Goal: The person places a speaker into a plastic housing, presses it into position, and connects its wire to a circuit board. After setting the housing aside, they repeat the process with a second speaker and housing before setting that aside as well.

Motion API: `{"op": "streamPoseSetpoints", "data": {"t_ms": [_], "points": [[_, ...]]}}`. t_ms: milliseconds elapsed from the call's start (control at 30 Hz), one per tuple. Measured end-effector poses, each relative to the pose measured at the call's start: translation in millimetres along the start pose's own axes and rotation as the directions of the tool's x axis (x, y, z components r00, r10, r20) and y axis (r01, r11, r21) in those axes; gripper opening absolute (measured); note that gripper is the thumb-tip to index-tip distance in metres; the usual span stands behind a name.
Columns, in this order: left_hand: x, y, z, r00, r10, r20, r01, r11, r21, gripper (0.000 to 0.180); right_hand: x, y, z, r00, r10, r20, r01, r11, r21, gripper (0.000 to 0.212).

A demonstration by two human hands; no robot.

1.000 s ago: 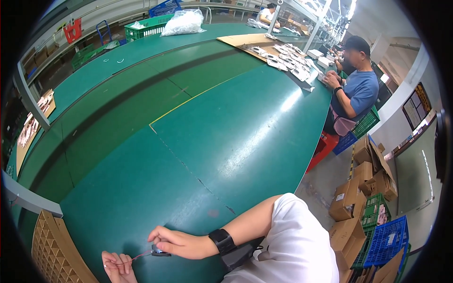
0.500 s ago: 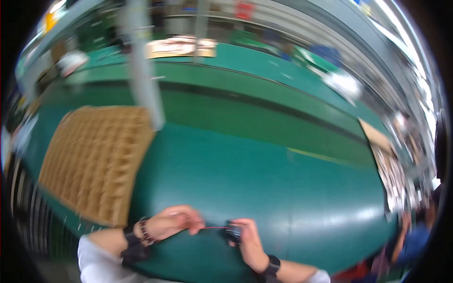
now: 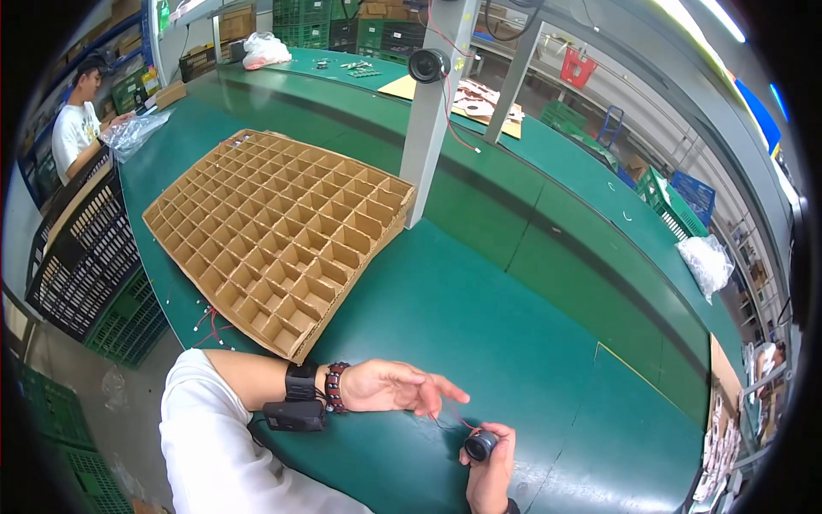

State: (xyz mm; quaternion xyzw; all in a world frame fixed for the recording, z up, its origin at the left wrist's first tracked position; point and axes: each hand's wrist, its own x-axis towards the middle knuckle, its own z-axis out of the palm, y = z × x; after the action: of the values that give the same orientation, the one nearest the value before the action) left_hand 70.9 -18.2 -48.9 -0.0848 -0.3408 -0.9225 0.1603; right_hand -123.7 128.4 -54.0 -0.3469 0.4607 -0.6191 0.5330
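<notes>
My right hand (image 3: 491,476), low in the view and right of centre, grips a small round black speaker (image 3: 480,445) with its dished face turned up. Thin red and black wires (image 3: 462,421) run from it toward my left hand (image 3: 396,390). That hand is held palm partly up over the green table, fingers stretched out and apart, with the wires by its fingertips. Beyond my left wrist lies a cardboard tray (image 3: 295,353) divided into many square cells; most cells look bare. A similar black speaker (image 3: 428,65) hangs by wires on the grey post.
Red wires with white plugs (image 3: 211,325) lie beside the tray's near left corner. The grey post (image 3: 419,163) rises behind the tray. Black crates (image 3: 86,248) stand left of the table (image 3: 548,343). A co-worker (image 3: 79,128) is at the far left; cardboard with flat parts (image 3: 723,428) lies right.
My view has turned left and sharpened, so the tray sits nearer the middle. My left fingers, earlier curled at the wire, are now spread. The speaker's face now shows.
</notes>
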Motion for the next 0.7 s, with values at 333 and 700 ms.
{"op": "streamPoseSetpoints", "data": {"t_ms": [333, 700], "points": [[-4.6, -5.1, -0.1, 0.892, 0.246, -0.38, -0.073, 0.907, 0.415, 0.023, 7.7, -5.1, 4.5, 0.998, 0.021, 0.051, -0.013, 0.987, -0.163, 0.032], [-7.1, -0.7, 0.1, 0.849, 0.159, -0.504, 0.14, 0.853, 0.504, 0.017, 11.3, -0.1, 1.0, 0.92, 0.05, 0.388, 0.167, 0.846, -0.506, 0.037]]}}
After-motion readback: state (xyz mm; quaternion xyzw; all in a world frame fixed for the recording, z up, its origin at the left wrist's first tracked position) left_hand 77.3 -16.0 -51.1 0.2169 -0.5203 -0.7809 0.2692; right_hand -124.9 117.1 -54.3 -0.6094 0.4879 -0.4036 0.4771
